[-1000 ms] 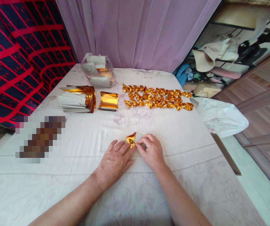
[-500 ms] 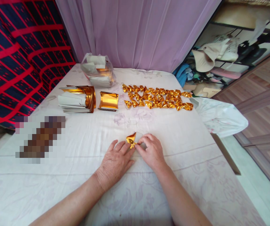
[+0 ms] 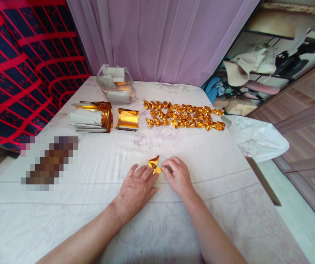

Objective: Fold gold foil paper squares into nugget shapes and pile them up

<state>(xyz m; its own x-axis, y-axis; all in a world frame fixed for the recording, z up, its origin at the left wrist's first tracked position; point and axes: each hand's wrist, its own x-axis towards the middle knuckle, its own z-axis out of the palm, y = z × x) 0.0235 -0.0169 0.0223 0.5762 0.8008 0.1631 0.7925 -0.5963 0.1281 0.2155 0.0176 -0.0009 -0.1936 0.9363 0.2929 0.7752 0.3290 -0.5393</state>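
A small piece of gold foil paper (image 3: pixel 154 162), partly folded to a point, lies on the cloth between my hands. My left hand (image 3: pixel 135 189) rests flat on the table, fingers spread, its fingertips pressing the paper's near left edge. At the right edge, my right hand (image 3: pixel 178 176) pinches a corner of the paper between thumb and forefinger. The fingers cover part of its lower folds.
Folded gold pieces (image 3: pixel 186 115) lie in rows at the back. To their left are a small stack of gold sheets (image 3: pixel 128 119), a larger fanned stack (image 3: pixel 87 121) and a plastic bag of sheets (image 3: pixel 116 86). A blurred-out object (image 3: pixel 50 161) lies left.
My right fingertips have shifted slightly right, and more of the gold fold shows between the hands. The left hand stays on the paper. The view has tilted a little.
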